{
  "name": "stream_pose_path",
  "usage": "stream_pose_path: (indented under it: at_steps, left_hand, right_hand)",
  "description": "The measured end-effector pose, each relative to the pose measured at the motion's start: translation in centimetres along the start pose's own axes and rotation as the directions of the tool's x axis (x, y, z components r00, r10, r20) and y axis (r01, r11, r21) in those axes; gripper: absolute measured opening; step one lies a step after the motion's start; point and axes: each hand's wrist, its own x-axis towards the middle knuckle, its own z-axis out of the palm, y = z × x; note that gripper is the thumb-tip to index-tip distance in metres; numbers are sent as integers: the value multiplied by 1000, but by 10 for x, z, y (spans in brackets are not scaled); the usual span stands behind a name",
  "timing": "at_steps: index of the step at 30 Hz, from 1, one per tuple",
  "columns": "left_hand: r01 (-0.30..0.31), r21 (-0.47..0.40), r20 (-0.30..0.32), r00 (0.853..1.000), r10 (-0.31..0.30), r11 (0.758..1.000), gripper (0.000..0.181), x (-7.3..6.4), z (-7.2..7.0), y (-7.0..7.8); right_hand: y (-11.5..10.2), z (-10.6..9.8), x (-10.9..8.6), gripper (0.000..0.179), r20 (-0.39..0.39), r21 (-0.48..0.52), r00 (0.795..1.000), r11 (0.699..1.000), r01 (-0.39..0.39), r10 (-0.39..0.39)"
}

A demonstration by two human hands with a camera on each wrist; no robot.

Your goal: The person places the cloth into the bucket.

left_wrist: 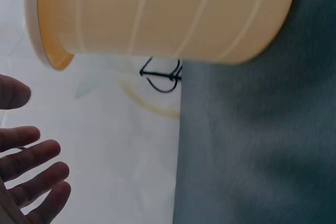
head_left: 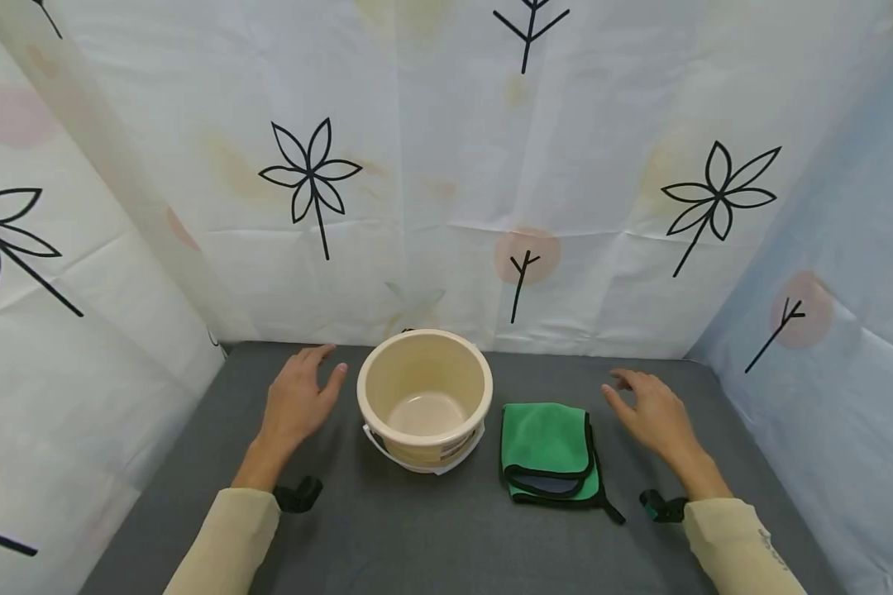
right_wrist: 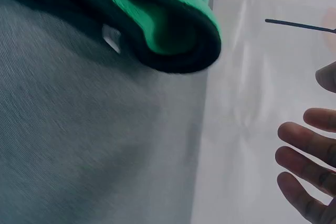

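Observation:
A cream plastic bucket (head_left: 424, 380) stands upright on the dark grey table, its white handle (head_left: 394, 457) lowered along the front. Just left of it my left hand (head_left: 298, 395) hovers with fingers spread, apart from the bucket wall (left_wrist: 168, 14). To the bucket's right lies a folded green cloth (head_left: 545, 438) with black edging and a black hanging loop at its lower right corner. My right hand (head_left: 653, 417) is held to the right of the cloth, fingers loosely bent, touching nothing. In the right wrist view the cloth's rounded fold (right_wrist: 173, 35) shows near the fingers.
The grey table (head_left: 432, 545) runs back to a pale curtain (head_left: 446, 165) printed with black flowers and twigs. Similar curtains (head_left: 52, 347) close off the left and right sides. A dark band with a small device (head_left: 298, 494) sits on each wrist.

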Motion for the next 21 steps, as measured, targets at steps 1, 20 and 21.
stream_pose_path:
  at_steps: [1, 20, 21]
  left_hand:
    - [11, -47, -5, 1000, -12, 999, 47, -1, 1, 0]
    - [96, -587, 32, 995, -96, 804, 47, -10, 26, 22]
    - [100, -599, 36, 995, -98, 794, 48, -11, 28, 22]
  right_hand:
    - [0, 2, -2, 42, 1, 27, 1000, 1000, -8, 8]
    - [-3, 48, -28, 73, 131, 382, 975, 898, -218, 180]
    - [-4, 49, -28, 75, 144, 388, 973, 894, -223, 181]
